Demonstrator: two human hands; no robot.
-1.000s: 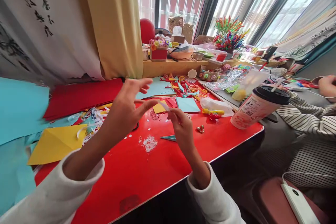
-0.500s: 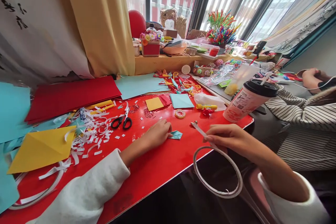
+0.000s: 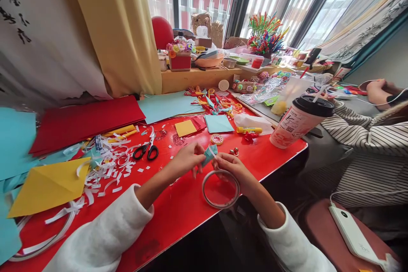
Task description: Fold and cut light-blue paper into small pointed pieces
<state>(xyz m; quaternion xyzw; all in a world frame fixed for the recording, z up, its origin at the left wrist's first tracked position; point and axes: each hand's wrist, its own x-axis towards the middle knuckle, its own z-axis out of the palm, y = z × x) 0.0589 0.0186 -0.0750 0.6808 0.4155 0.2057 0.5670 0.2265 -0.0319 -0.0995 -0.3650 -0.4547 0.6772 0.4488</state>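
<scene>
A small folded light-blue paper piece (image 3: 210,154) is pinched in the fingers of my left hand (image 3: 188,159), lifted just above the red table. My right hand (image 3: 235,171) is closed beside it on a roll of white tape (image 3: 204,194), which hangs as a ring below the fingers. The white loose end of the tape lies against the blue paper; whether it is stuck down I cannot tell. Just beyond my right hand are tiny metallic bells (image 3: 235,151). Black-handled scissors (image 3: 146,149) lie open to the left of my left hand.
White paper scraps (image 3: 108,165) and a yellow sheet (image 3: 49,187) lie left. Light-blue squares (image 3: 218,123), a yellow glue stick (image 3: 249,130) and a lidded cup (image 3: 298,123) stand or lie beyond my hands. A person in striped sleeves (image 3: 353,131) sits right; a power bank (image 3: 353,231) rests on a seat.
My left hand has raised the blue paper off the table. My right hand has moved left with the tape roll, bringing the tape's loose end to the paper.
</scene>
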